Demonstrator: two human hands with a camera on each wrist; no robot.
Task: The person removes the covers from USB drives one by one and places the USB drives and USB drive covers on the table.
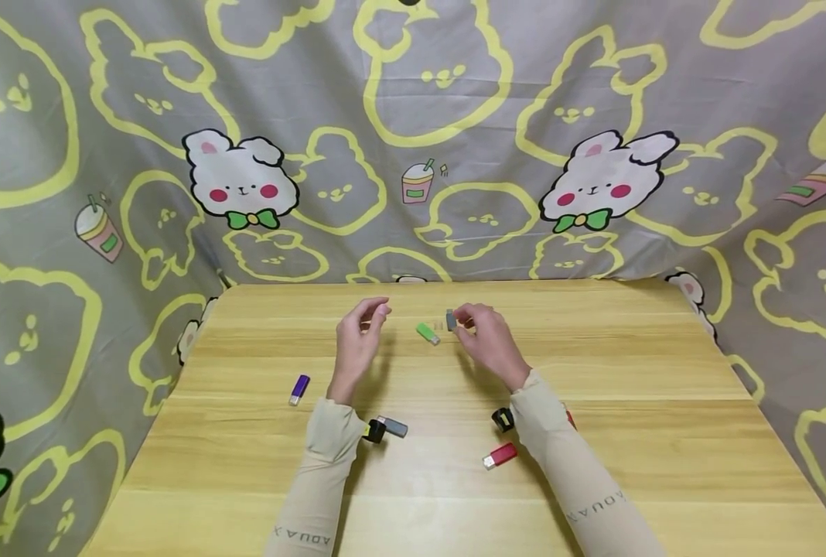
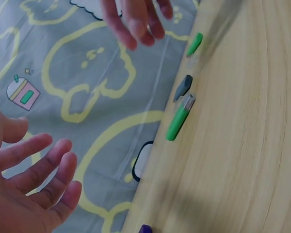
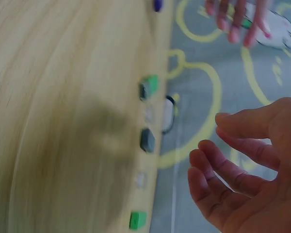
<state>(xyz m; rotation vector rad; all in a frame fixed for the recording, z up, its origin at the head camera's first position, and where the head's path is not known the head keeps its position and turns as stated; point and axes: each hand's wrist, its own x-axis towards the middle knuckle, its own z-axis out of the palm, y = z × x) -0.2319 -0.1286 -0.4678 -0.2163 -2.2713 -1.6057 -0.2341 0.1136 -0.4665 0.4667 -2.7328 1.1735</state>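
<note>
My left hand (image 1: 360,336) is raised above the table with its fingers loosely bent and nothing in them. My right hand (image 1: 486,336) overlaps a grey USB stick (image 1: 451,319) in the head view; the right wrist view shows these fingers (image 3: 233,179) relaxed and empty, apart from the dark grey stick (image 3: 147,140). Between the hands lies a green USB stick (image 1: 427,333), its metal plug toward the right hand. The left wrist view has this green stick (image 2: 179,121) beside the grey one (image 2: 183,87), with another green piece (image 2: 195,43) farther along.
A purple USB stick (image 1: 299,390) lies on the left of the wooden table (image 1: 427,510). Another grey stick (image 1: 394,426) is by the left wrist. Nearer the right forearm lies a red stick (image 1: 500,456); a red piece (image 1: 570,418) is mostly hidden behind the sleeve. A patterned curtain (image 1: 343,255) borders the table.
</note>
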